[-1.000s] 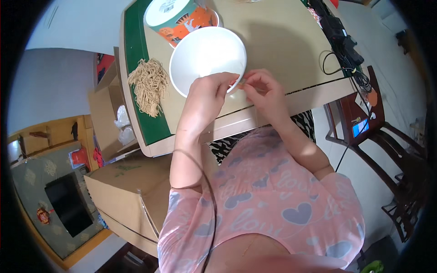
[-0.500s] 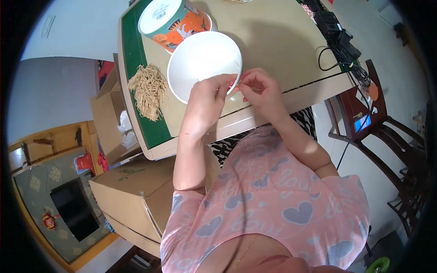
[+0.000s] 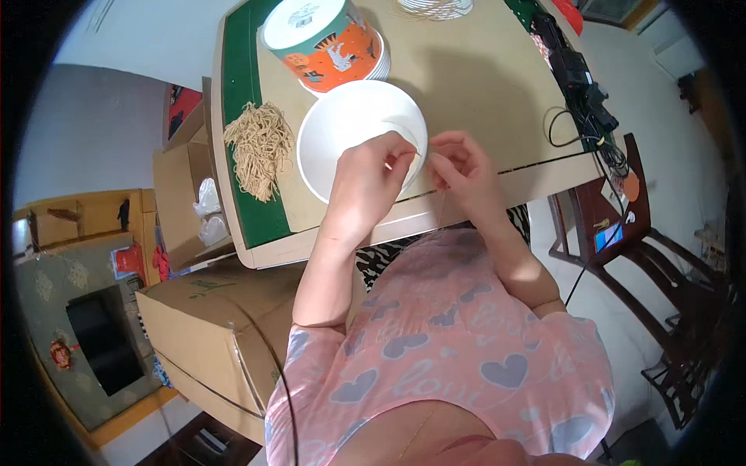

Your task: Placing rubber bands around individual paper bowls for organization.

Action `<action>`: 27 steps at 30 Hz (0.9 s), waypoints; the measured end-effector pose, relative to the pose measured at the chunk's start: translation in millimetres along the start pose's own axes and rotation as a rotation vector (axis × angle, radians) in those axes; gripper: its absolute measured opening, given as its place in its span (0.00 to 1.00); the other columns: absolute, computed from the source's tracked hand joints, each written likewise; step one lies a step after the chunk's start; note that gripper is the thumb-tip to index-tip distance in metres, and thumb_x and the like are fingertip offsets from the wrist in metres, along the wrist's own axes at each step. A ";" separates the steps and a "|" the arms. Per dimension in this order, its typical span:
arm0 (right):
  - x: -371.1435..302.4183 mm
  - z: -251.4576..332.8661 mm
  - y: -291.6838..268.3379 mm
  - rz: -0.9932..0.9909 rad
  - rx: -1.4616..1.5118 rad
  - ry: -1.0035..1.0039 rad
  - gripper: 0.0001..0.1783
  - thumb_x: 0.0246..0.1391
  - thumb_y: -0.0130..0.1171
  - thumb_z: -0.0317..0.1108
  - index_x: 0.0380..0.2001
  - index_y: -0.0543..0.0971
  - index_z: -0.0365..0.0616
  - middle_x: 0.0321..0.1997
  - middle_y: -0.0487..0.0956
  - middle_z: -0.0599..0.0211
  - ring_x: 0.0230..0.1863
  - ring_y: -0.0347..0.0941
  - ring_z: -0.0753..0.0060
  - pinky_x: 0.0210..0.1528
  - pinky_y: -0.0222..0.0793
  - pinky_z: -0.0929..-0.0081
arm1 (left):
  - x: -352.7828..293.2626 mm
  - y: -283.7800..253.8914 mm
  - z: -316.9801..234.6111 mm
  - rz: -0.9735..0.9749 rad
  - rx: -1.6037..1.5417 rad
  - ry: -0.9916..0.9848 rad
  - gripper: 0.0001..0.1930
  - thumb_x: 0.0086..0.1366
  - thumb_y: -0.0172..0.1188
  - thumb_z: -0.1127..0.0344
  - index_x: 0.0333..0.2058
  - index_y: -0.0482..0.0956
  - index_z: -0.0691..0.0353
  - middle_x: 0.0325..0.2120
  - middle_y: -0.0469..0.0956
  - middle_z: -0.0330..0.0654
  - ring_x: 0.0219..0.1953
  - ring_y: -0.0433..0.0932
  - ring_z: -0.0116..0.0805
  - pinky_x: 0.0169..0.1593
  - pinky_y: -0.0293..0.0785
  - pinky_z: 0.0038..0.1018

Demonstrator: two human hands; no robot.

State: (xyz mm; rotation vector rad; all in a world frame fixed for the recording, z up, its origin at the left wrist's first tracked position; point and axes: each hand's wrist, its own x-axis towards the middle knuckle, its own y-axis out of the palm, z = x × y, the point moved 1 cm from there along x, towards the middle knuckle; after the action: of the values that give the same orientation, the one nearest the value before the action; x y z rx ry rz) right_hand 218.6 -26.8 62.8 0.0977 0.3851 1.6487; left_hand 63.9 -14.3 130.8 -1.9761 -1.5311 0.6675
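Note:
A white paper tub [image 3: 320, 147] stands near the table's front edge, its mouth facing me. My left hand [image 3: 371, 175] reaches over its mouth, thumb and forefinger pinched at the right rim. Something thin and pale shows at those fingertips, too small to name. Just outside the rim, apart from the left hand, my right hand [image 3: 468, 175] has its fingers curled and thumb bent in; whatever they hold is hidden. Left of the tub lies a loose heap of beige cords [image 3: 260, 147]. Behind it is a stack of upturned orange and green printed tubs [image 3: 342, 58].
Thin pale wire loops [image 3: 437, 6] lie at the table's far edge. Black adapters and cables [image 3: 579, 78] run along the right side. Cardboard boxes [image 3: 202, 318] stand at the left below the table. A dark wooden chair [image 3: 614, 210] with a lit phone is at the right.
My hands have drawn apart at the rim: the left fingers now bend over the tub's mouth, the right has shifted slightly right. The view has shifted, showing more of the table's far edge.

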 end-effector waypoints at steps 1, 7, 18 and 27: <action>-3.6 4.9 2.7 0.017 -0.020 -0.002 0.09 0.54 0.55 0.25 0.40 0.73 0.41 0.28 0.75 0.70 0.31 0.74 0.79 0.28 0.69 0.82 | -3.0 -2.7 8.2 -0.040 -0.113 -0.018 0.05 0.61 0.57 0.74 0.33 0.77 0.71 0.25 0.80 0.42 0.28 0.78 0.27 0.33 0.74 0.22; -22.8 31.7 13.3 0.080 0.049 -0.082 0.13 0.57 0.52 0.24 0.46 0.70 0.39 0.36 0.79 0.62 0.26 0.73 0.80 0.28 0.69 0.83 | -4.0 -11.0 17.0 0.053 -0.616 -0.096 0.05 0.64 0.55 0.73 0.34 0.74 0.69 0.27 0.79 0.41 0.29 0.76 0.25 0.33 0.72 0.20; -4.5 38.1 35.0 0.040 -0.625 -0.395 0.23 0.51 0.55 0.20 0.52 0.71 0.48 0.36 0.76 0.62 0.28 0.76 0.75 0.30 0.73 0.78 | 1.2 -9.0 26.3 0.140 -0.788 -0.043 0.07 0.65 0.54 0.71 0.38 0.72 0.68 0.29 0.76 0.39 0.33 0.75 0.25 0.38 0.72 0.22; 1.4 46.1 35.7 0.100 -0.642 -0.327 0.22 0.51 0.57 0.20 0.50 0.71 0.47 0.28 0.77 0.65 0.28 0.75 0.77 0.30 0.72 0.79 | 6.8 -16.1 38.2 0.155 -0.844 -0.117 0.21 0.59 0.57 0.76 0.50 0.63 0.68 0.29 0.76 0.42 0.34 0.76 0.28 0.39 0.74 0.24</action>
State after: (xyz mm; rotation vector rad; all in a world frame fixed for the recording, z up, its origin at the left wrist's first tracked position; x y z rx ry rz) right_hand 197.8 -19.1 116.8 -0.0974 -0.4077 1.7462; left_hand 28.4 0.1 113.7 -2.7168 -1.9470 0.1842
